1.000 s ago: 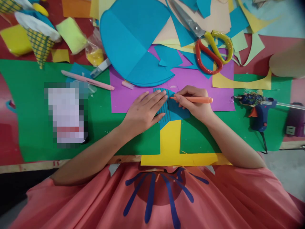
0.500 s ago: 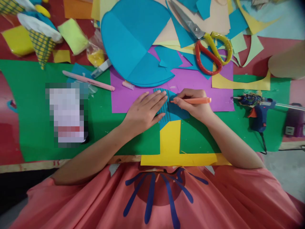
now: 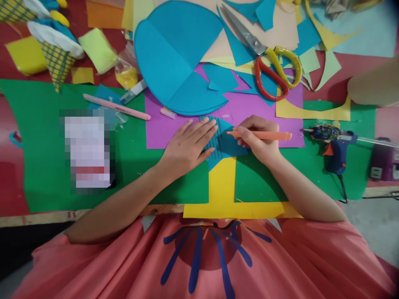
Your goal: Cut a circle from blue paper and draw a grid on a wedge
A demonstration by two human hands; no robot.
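Observation:
A small piece of blue paper (image 3: 232, 143) with several dark lines drawn across its left part lies in front of me. My left hand (image 3: 193, 141) rests flat on its left side, fingers stretched out. In my right hand (image 3: 260, 139) is an orange marker pen (image 3: 274, 135), pinched between thumb and fingers, its tip pointing left over the blue paper. Whether the tip touches the paper I cannot tell. Under the blue piece are a purple sheet (image 3: 174, 137) and a strip of yellow paper (image 3: 222, 180).
Large blue paper discs (image 3: 174, 54) and scissors (image 3: 264, 54) with red and yellow handles lie beyond my hands among paper scraps. At right is a glue gun (image 3: 336, 149); at left, a pink pen (image 3: 116, 107) and a blurred-out object (image 3: 89, 149) on the green sheet (image 3: 43, 166).
My right hand has shifted slightly right with the marker pen, and the tip has moved off the lined part. My left hand stays on the blue paper. The view has shifted a little.

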